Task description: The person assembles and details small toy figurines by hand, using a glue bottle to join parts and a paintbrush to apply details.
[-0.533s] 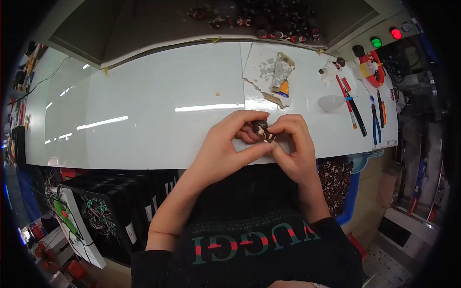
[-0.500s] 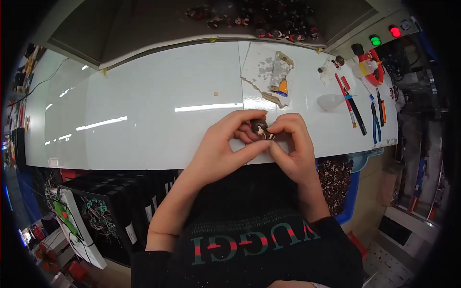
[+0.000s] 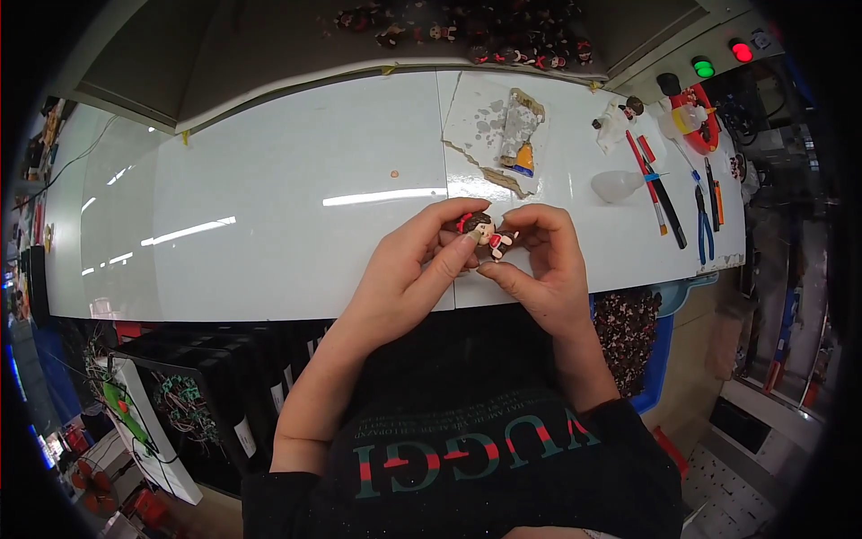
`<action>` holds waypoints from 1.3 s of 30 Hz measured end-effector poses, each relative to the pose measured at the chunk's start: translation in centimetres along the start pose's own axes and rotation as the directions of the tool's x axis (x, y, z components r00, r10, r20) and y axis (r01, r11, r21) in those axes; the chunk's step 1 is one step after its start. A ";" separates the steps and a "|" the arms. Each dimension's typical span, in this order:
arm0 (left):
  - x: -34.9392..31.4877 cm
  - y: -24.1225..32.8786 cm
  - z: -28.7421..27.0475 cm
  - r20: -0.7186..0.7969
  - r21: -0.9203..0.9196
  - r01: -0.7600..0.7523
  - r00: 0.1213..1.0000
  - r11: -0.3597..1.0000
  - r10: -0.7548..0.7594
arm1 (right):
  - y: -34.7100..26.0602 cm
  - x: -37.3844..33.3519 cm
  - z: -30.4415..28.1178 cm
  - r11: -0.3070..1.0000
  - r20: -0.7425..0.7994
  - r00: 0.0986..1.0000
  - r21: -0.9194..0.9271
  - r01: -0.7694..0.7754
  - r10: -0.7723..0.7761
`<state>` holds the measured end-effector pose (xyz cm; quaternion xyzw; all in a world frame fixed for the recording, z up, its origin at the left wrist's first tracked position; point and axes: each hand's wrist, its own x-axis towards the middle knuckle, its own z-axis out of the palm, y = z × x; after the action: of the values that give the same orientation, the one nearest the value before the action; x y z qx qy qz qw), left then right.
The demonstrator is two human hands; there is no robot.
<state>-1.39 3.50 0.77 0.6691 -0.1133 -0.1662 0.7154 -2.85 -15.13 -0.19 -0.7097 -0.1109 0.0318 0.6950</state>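
Note:
A small doll figurine (image 3: 496, 240) with dark brown hair, a red bow and a red top lies tilted between my hands, above the table's near edge. My left hand (image 3: 422, 256) grips it by the head, thumb across the front and fingers behind. My right hand (image 3: 543, 256) curls round the body end, its thumb at the lower part and the other fingers bent beside it. Those fingers partly hide the figurine's legs.
On the white table (image 3: 269, 260) lie a stained sheet with a tube (image 3: 521, 135), a squeeze bottle (image 3: 615, 186), brushes, a black-handled tool (image 3: 667, 211) and blue pliers (image 3: 703, 225). Several figurines (image 3: 530, 45) fill the booth behind. A blue bin (image 3: 660, 359) of small parts stands at lower right.
The figurine has been turned, so its front and red bow now show instead of the back of its dark head. My left thumb has moved back onto the head; both hands stay in place.

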 end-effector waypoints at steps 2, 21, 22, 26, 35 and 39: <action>0.1 0.1 0.2 -0.002 0.009 -0.004 1.000 1.000 0.004 | -0.1 -0.1 -0.3 0.999 0.019 1.000 -0.029 0.019 -0.018; 2.4 0.5 2.7 -0.022 0.134 -0.152 0.987 0.979 0.156 | -0.5 0.4 -3.0 0.996 -0.038 0.999 -0.083 0.033 -0.037; 2.5 0.5 2.6 -0.022 0.148 -0.158 0.986 0.976 0.164 | -0.5 0.6 -3.0 0.994 -0.040 0.998 -0.100 0.038 -0.042; 2.9 0.5 2.9 -0.023 0.139 -0.154 0.987 0.978 0.159 | -0.2 0.7 -3.5 0.992 -0.038 0.998 -0.119 0.041 -0.045; 3.5 -0.1 3.5 -0.022 -0.031 -0.030 0.999 0.999 0.029 | 0.5 0.9 -4.3 0.978 -0.040 0.997 -0.203 0.050 -0.059; 2.8 -1.6 2.6 -0.022 -0.003 -0.033 0.999 0.999 0.033 | 2.1 0.5 -3.1 0.981 -0.053 0.996 -0.184 0.063 -0.074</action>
<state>0.07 -0.09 -0.75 0.6678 -0.1164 -0.1473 0.7202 -1.48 -18.09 -2.13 -0.7667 -0.1169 -0.0235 0.6308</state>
